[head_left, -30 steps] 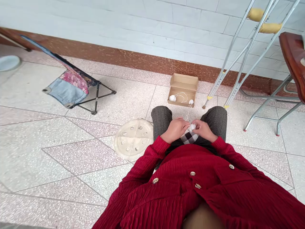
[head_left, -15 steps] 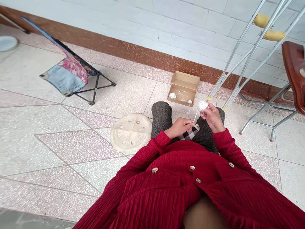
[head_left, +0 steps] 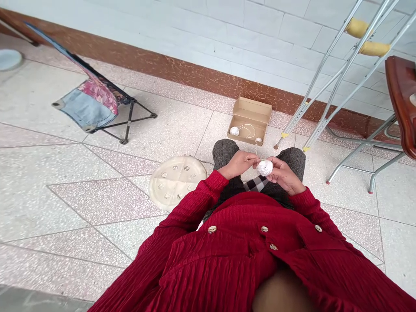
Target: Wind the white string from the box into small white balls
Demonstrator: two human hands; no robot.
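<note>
My right hand (head_left: 284,175) holds a small ball of white yarn (head_left: 264,167) above my lap. My left hand (head_left: 238,164) is next to the ball, its fingertips pinched on a thin white strand (head_left: 256,151) that seems to run towards the box. Just beyond my knees lies an open cardboard box (head_left: 249,108). Inside it are a second yarn ball (head_left: 234,131) and a smaller one (head_left: 258,140), joined by a loose loop of string (head_left: 248,129). My red sleeves and dark trousers fill the space below my hands.
A round cream disc (head_left: 177,182) with several small raised spots lies left of my knee. A low folding chair (head_left: 94,102) stands at the left, aluminium crutches (head_left: 328,78) lean at the right, and a metal-legged wooden seat (head_left: 403,104) stands beyond them against the tiled wall.
My right hand has come down from near the crutches towards my lap, bringing the yarn ball close to my left hand. My left hand has moved slightly up and towards the ball.
</note>
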